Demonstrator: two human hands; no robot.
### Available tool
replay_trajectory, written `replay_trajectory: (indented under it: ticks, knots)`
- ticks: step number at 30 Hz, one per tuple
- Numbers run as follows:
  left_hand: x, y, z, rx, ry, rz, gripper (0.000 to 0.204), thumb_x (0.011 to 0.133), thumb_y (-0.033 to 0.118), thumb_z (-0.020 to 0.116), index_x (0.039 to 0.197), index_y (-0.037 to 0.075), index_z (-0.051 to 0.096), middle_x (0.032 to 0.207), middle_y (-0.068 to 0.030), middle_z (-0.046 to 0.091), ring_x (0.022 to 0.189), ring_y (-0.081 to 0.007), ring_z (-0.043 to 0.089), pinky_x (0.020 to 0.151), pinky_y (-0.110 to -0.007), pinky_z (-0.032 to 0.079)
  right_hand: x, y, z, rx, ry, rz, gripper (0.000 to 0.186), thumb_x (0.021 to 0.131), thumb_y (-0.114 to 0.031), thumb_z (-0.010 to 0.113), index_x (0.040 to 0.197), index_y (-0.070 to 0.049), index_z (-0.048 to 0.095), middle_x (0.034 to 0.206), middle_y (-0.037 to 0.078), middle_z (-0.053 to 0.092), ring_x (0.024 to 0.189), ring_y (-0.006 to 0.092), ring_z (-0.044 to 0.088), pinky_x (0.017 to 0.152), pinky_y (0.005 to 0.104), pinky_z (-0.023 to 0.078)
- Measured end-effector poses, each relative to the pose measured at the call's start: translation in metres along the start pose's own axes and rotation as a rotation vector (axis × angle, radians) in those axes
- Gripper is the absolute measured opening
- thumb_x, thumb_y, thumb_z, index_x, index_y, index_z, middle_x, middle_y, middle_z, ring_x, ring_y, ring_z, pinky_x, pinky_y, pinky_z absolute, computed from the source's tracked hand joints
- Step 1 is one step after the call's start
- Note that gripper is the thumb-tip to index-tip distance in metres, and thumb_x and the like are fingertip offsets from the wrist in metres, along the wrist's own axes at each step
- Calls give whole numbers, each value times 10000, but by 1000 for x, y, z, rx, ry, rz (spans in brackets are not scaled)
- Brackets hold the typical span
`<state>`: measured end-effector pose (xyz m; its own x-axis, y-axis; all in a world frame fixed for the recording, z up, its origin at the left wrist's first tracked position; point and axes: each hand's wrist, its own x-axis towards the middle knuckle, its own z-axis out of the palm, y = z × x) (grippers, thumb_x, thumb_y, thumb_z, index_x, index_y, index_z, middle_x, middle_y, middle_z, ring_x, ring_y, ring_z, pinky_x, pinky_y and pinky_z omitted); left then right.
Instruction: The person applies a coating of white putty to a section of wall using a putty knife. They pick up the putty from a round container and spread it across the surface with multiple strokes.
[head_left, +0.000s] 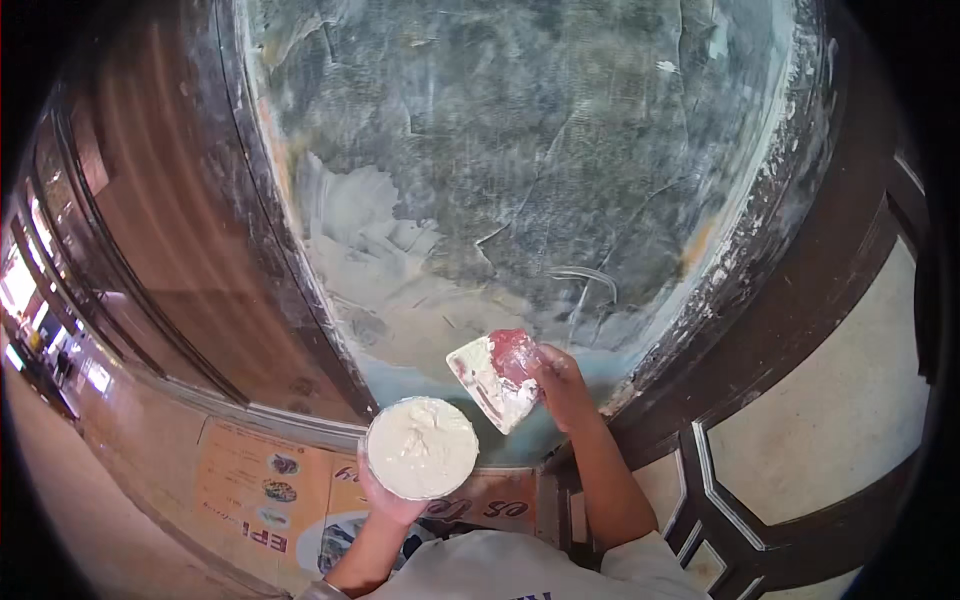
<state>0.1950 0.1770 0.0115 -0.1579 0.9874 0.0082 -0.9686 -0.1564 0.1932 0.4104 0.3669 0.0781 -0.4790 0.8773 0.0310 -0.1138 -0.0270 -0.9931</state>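
My left hand [385,490] holds a round tub of white paste [423,445] at lower centre, its surface lumpy. My right hand [562,385] grips a flat red spreader [510,352] coated with white paste, just right of and above the tub. In front of me stands a mottled grey-green wall panel [510,120] with cracks and pale smeared patches toward its lower part.
A brown wooden panel [170,250] flanks the wall on the left, beside a bright corridor [70,350]. Dark wood framework with pale insets [820,400] is on the right. An orange printed sheet [240,480] lies low on the left.
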Motion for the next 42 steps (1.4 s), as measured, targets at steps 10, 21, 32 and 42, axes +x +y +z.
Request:
replay_trajectory:
  ticks: [10,21,32,42]
  knots:
    - [-1,39,6,-121,-8,-6,765,952,646,360,1524,139,383,1568,-132,379,1414,-389,387,1158,-583,300,13,19,67,38,-184,216,156,980,-167,594,1031,-36,661,814,-64,573,680,31,475,578,229,388]
    - [-21,72,-14,57,-13,-9,799,948,675,355,1554,156,313,1612,-133,289,1456,-391,317,1163,-625,268,-1,-8,105,-462,-161,-116,153,981,-167,586,956,-22,629,728,-22,569,656,55,465,584,267,392]
    - [-30,95,-24,92,19,18,799,946,679,360,1546,151,331,1600,-122,319,1440,-384,346,1156,-610,292,-30,-12,106,-788,-132,-161,220,926,-203,643,1024,-9,608,830,185,639,717,335,586,675,382,469]
    - [-33,84,-31,35,3,-95,784,942,669,403,1545,173,333,1604,-110,308,1450,-377,328,1160,-613,287,-36,94,64,-668,42,-71,201,884,-182,732,1016,-43,672,771,89,658,650,134,555,623,317,475]
